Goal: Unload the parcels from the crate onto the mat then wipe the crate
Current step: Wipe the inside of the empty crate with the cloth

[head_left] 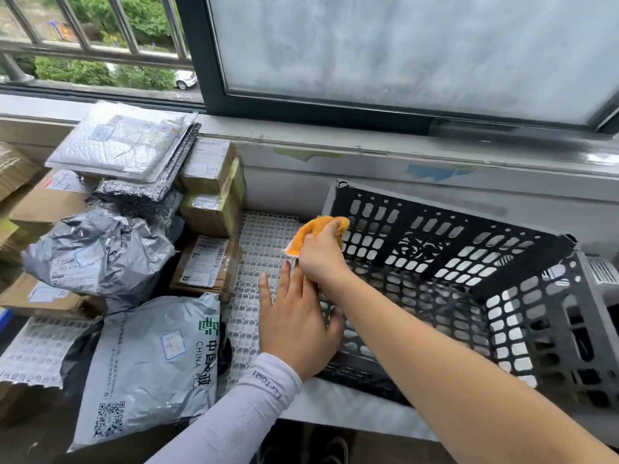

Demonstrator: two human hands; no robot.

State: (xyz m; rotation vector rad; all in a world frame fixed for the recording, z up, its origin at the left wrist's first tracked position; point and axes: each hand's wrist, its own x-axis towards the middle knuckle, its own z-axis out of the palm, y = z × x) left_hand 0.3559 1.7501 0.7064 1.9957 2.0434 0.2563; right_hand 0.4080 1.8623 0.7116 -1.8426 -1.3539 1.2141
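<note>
The black perforated crate [469, 296] lay tipped on its side on the white lattice mat [264, 242], its open mouth facing left and near, with no parcels visible inside it. The right hand [321, 256] clutched an orange cloth [318, 234] — fingers curled tightly round it — at the crate's far-left rim. The left hand [294, 319], in a pale sleeve [241, 410], rested flat against the crate's left edge with its fingers straight and spread, its thumb hooked over the rim.

The parcels sat heaped to the left of the crate: a grey China Post mailer [150, 363] nearest, a crumpled grey bag [97, 252] beyond it, brown cardboard boxes [211, 209] stacked just beside the mat's bare strip, and white bubble mailers [124, 142] on top at the far end. Behind everything ran a frosted window [402, 51] — its sill just past the crate.
</note>
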